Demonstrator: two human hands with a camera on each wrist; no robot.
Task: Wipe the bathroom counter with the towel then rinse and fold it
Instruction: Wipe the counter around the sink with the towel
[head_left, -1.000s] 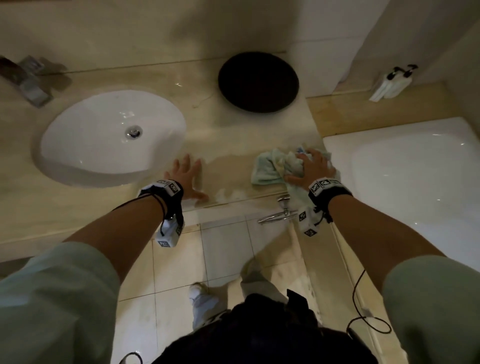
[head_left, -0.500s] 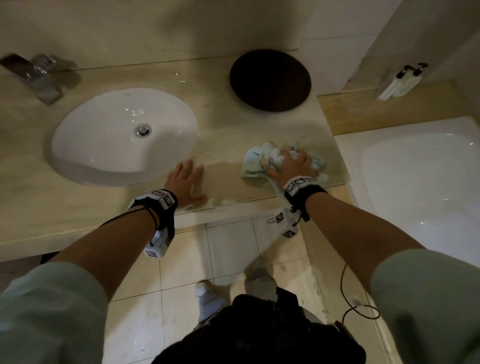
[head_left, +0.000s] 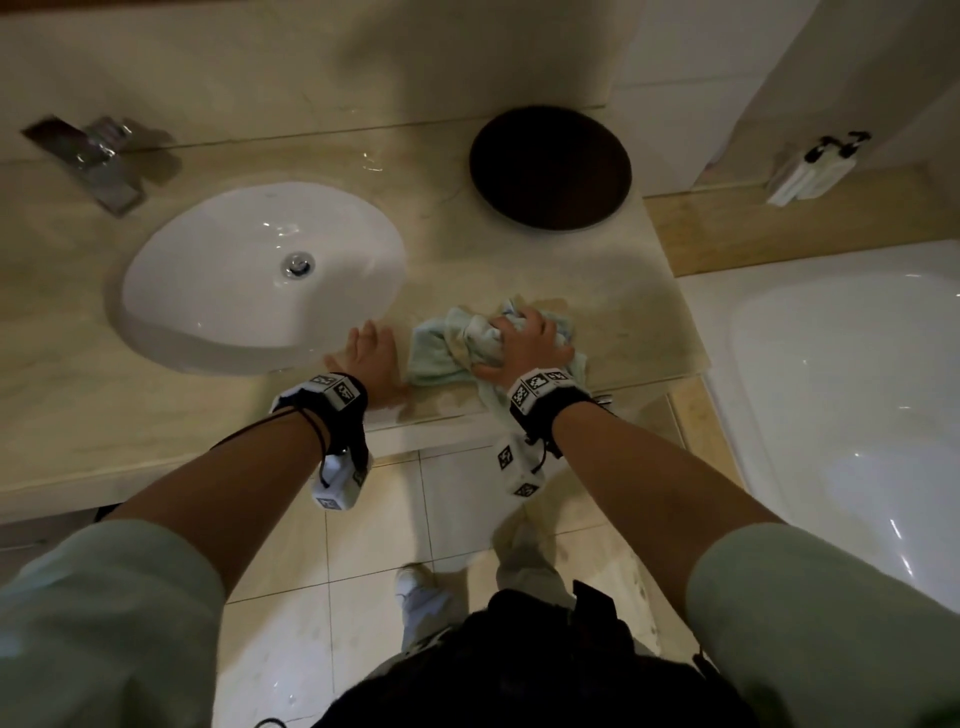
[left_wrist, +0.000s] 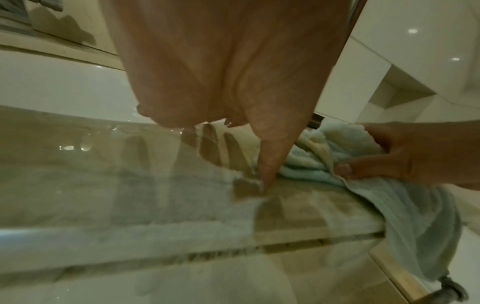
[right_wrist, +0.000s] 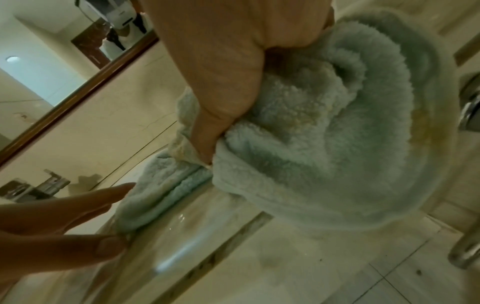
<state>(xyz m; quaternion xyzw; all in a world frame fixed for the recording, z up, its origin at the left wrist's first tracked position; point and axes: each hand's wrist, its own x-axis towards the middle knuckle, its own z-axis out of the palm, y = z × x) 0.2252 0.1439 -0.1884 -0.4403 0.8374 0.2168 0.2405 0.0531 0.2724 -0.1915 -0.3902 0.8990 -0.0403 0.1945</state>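
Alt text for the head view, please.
The right hand grips a bunched pale green towel on the beige counter, while the left hand rests flat beside the white sink.

- My right hand (head_left: 524, 345) has dragged the towel (head_left: 447, 345) leftward along the counter (head_left: 623, 312), off the end near the bathtub and toward the sink (head_left: 260, 270).
- Towel edge now lies just beside my left hand (head_left: 371, 353); a second ago the two were well apart.
- Bare counter right of the towel has widened.
- Towel is more tightly bunched under my fingers (right_wrist: 215, 123).
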